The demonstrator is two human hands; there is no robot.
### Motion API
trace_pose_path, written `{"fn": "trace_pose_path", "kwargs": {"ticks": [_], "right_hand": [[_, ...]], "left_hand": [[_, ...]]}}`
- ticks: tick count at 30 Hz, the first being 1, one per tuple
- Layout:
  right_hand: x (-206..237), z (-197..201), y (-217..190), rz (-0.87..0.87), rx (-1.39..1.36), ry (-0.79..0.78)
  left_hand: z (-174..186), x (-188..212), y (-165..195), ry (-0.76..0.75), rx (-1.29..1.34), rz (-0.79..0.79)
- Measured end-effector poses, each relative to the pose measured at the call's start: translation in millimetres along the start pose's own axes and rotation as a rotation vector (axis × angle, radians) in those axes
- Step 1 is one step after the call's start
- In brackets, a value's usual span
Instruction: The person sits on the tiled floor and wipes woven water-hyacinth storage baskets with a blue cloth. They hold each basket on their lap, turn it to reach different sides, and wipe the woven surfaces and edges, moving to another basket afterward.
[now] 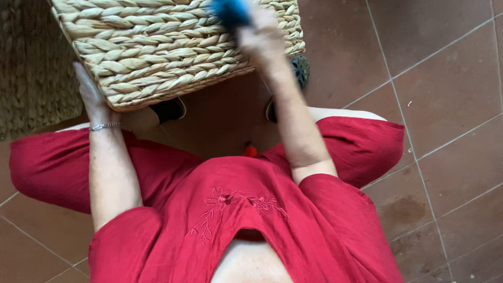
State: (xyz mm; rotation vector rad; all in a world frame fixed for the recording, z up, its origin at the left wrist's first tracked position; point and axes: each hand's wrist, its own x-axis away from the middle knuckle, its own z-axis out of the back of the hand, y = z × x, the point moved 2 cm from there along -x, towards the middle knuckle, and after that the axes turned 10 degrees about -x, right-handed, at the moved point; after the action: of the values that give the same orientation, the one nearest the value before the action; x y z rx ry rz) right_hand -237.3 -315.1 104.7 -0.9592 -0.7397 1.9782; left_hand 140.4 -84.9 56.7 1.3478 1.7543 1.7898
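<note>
We hold a pale woven straw basket point(173, 47) tilted above our knees, over the red-brown tiled floor point(450, 105).
Our left hand point(91, 97) presses flat against the basket's lower edge, fingers together. Our right hand point(262, 39), blurred, has its fingers closed around a bright blue object point(230, 11) against the basket's side.

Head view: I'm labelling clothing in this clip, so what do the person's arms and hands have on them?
Both arms are bare below short red sleeves. The left hand has a thin silver chain bracelet at the wrist. The right hand is blurred; nothing worn shows.
</note>
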Motion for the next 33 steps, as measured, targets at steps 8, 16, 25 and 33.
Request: {"fn": "trace_pose_path", "kwargs": {"ticks": [8, 16, 25, 33], "right_hand": [[10.1, 31.7, 54.7, -0.555, 0.319, 0.059], [26.5, -64.6, -146.7, 0.261, -0.126, -0.208], [-24.3, 4.2, 48.7, -0.127, 0.136, 0.031], [-24.2, 26.0, 88.7, -0.311, 0.038, 0.071]], "left_hand": [[-31.5, 6.9, 4.1, -0.059, -0.033, -0.091], [-27.9, 27.5, -35.2, -0.12, -0.165, -0.062], [-1.9, 19.4, -83.3, -0.127, 0.054, -0.037], [-18.9, 33.2, -89.8, -0.112, 0.099, -0.042]]}}
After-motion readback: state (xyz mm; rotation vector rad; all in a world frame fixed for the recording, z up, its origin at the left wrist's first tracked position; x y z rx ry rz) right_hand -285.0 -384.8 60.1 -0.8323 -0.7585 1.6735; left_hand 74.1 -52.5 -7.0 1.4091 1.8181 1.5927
